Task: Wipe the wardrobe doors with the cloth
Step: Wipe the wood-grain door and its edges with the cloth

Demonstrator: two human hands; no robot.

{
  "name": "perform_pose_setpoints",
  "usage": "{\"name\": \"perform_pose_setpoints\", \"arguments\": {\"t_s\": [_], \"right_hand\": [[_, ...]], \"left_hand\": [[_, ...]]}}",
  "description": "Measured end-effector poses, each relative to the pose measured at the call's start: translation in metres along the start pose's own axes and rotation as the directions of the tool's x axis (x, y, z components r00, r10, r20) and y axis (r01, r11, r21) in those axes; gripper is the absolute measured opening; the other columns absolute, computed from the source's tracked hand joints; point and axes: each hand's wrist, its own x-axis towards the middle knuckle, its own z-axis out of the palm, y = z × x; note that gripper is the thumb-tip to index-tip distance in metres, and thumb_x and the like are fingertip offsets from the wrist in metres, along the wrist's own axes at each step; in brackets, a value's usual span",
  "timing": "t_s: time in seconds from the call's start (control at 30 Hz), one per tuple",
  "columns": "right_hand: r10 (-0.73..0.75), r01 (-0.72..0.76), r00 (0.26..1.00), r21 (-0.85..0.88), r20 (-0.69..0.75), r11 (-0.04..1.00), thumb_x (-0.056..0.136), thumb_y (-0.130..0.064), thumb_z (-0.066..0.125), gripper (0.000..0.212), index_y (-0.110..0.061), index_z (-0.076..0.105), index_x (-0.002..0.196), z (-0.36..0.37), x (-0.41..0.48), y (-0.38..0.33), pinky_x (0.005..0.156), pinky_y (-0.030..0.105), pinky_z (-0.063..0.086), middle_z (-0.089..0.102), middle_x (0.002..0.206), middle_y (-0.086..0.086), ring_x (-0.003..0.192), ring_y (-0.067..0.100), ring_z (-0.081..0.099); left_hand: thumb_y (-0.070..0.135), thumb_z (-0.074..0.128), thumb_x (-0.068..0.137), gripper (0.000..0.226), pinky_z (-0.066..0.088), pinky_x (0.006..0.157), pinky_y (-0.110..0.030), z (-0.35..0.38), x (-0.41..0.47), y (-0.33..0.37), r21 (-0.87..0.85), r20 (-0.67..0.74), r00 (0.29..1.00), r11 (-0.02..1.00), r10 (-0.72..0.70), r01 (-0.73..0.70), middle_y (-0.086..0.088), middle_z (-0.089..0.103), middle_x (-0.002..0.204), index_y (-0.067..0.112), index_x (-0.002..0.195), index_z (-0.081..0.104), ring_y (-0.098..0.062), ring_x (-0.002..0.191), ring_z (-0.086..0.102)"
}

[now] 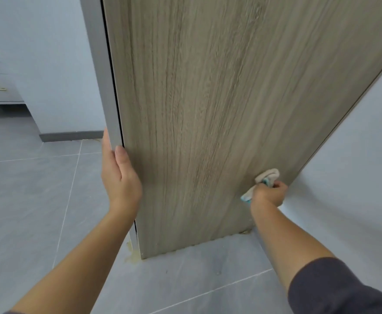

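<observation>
Fingers of the right hand clutch the soft, pliable-looking cloth against the rigid wardrobe door, left hand gripping its edge.

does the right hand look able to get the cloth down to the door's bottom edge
Probably yes: the right hand grips the cloth low on the wardrobe door, and only bare panel lies below it.

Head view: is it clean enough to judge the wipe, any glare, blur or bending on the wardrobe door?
Head view: soft, even light, no glare on the wardrobe door; the wide-angle lens splays its edges apart toward the top; the cloth and right hand look slightly soft; the left hand casts a faint shadow on the panel.
</observation>
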Motion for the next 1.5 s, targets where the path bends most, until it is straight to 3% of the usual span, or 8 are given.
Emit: {"name": "perform_pose_setpoints", "arguments": {"t_s": [0.13,0.33,0.43,0.7,0.9,1.07,1.23,1.5], "right_hand": [[0.009,-0.001,0.996,0.09,-0.085,0.996,0.085,-0.007,0.061,0.019,-0.021,0.051,0.093,-0.001,0.056,-0.002,0.072,0.023,0.04,0.058,0.097,0.001,0.082,0.016,0.052],[0.121,-0.134,0.991,0.394,0.057,0.909,0.085,-0.002,0.056,0.021,-0.019,0.048,0.093,-0.001,0.093,0.0,0.063,0.028,0.043,0.052,0.083,0.002,0.064,0.014,0.05],[0.025,0.015,0.981,0.202,-0.193,0.979,0.087,-0.007,0.051,0.02,-0.019,0.044,0.073,0.002,0.099,0.013,0.056,0.017,0.037,0.043,0.073,-0.003,0.058,0.006,0.043],[0.269,-0.266,0.963,0.214,0.015,0.94,0.089,-0.02,0.062,0.05,-0.022,0.048,0.137,0.011,0.067,0.068,0.101,0.033,0.045,0.055,0.135,0.005,0.118,0.027,0.057],[0.288,-0.321,0.941,0.21,0.175,0.923,0.088,-0.007,0.064,0.02,-0.01,0.059,0.107,0.017,0.01,0.072,0.059,0.023,0.05,0.058,0.103,0.006,0.067,0.011,0.06],[0.384,-0.513,0.766,0.13,0.517,0.848,0.087,0.007,0.058,0.025,-0.017,0.053,0.083,0.023,-0.09,0.066,0.065,0.034,0.049,0.06,0.093,0.01,0.069,0.018,0.058],[0.508,-0.676,0.522,-0.031,0.686,0.736,0.085,0.008,0.059,0.04,-0.004,0.053,0.122,0.03,-0.181,0.031,0.072,0.04,0.053,0.061,0.117,0.019,0.087,0.029,0.062],[0.454,-0.679,0.443,-0.04,0.773,0.733,0.085,0.001,0.066,0.04,-0.006,0.056,0.123,0.021,-0.237,-0.047,0.08,0.035,0.054,0.065,0.115,0.017,0.083,0.024,0.064]], "left_hand": [[0.022,0.025,0.107,0.044,0.028,0.096,0.0,0.006,0.003,-0.009,0.017,-0.111,0.993,0.999,0.035,-0.034,0.043,0.045,0.124,0.018,0.15,0.032,0.021,0.118,0.041],[0.012,0.024,0.107,0.037,0.031,0.091,0.0,0.012,0.003,-0.012,0.06,-0.166,0.981,0.994,0.1,-0.091,0.051,0.049,0.108,0.022,0.139,0.039,0.025,0.105,0.044],[0.019,0.024,0.106,0.038,0.039,0.094,-0.016,0.012,0.005,-0.019,0.074,-0.203,0.973,0.993,0.11,-0.097,0.027,0.055,0.111,0.009,0.137,0.045,0.011,0.103,0.05],[0.022,0.024,0.106,0.043,0.039,0.108,-0.033,0.012,0.005,-0.017,0.078,-0.199,0.972,0.991,0.125,-0.111,0.004,0.056,0.131,0.006,0.143,0.04,-0.005,0.121,0.051],[0.021,0.028,0.105,0.043,0.041,0.105,-0.04,0.0,0.007,-0.019,0.051,-0.103,0.991,0.995,0.085,-0.08,-0.002,0.061,0.125,0.001,0.138,0.046,-0.015,0.118,0.054],[0.019,0.033,0.105,0.04,0.045,0.087,-0.028,-0.017,0.011,-0.014,0.074,0.061,0.998,0.997,-0.028,0.023,-0.036,0.05,0.121,-0.013,0.124,0.049,-0.045,0.115,0.045],[0.029,0.043,0.1,0.046,0.039,0.112,-0.042,-0.043,0.023,-0.013,0.051,0.238,0.971,0.999,-0.023,0.012,-0.004,0.055,0.142,0.009,0.141,0.051,-0.017,0.135,0.047],[0.045,0.054,0.091,0.059,0.039,0.112,-0.043,-0.062,0.038,-0.01,0.04,0.388,0.913,0.992,-0.123,0.117,0.005,0.053,0.144,0.022,0.145,0.046,-0.008,0.135,0.046]]}}
